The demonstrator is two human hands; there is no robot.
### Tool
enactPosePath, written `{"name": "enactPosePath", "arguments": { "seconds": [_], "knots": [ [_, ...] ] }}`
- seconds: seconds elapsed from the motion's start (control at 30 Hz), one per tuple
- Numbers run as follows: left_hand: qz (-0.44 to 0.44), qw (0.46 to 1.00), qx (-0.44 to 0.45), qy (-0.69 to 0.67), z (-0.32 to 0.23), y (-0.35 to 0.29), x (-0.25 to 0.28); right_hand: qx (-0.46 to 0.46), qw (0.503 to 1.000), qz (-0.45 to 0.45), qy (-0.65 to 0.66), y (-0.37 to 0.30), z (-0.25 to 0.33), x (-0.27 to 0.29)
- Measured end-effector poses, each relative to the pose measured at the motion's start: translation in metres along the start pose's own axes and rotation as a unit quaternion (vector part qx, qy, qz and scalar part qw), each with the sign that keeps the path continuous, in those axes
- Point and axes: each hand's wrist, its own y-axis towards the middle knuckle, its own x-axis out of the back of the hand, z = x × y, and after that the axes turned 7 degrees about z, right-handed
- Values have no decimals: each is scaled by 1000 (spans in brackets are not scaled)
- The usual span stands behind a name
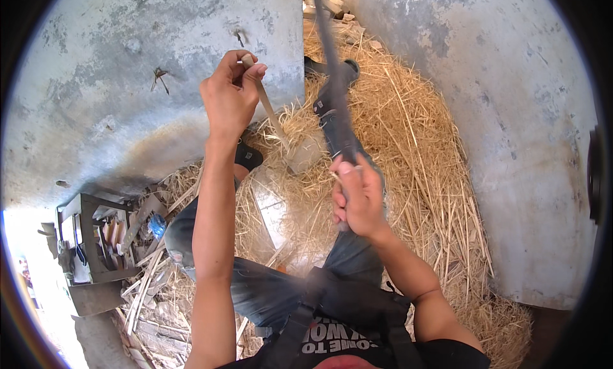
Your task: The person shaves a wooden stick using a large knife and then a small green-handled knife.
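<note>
My left hand (231, 97) pinches the top of a thin pale wooden or bamboo stick (271, 116). The stick slants down to the right, and its lower end is by a pale, flat-topped block (305, 153) among the shavings; I cannot tell whether they touch. In my right hand (361, 195), closed around its handle, is a long dark blade like a machete (333, 75). It points away from me, raised and smeared by motion, to the right of the stick. Blade and stick are apart.
Straw-like shavings (408, 132) cover the floor around my legs and dark shoe (249, 155). Grey walls rise at left (128, 69) and right (511, 145). At lower left stands a dark wooden frame (96, 238) with scraps and a blue crumpled bag (157, 226).
</note>
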Motion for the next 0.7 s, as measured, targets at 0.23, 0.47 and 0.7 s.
{"name": "enactPosePath", "arguments": {
  "seconds": [0.23,0.47,0.7],
  "knots": [
    [-12,1000,12,13,-1,-4,1,-313,949,0,-22,-14,-133,57],
    [-3,999,36,-6,-1,-9,17,-83,995,-47,35,-15,-21,35],
    [100,989,15,-109,2,-7,5,125,980,-52,-148,-8,-65,14]
  ]
}}
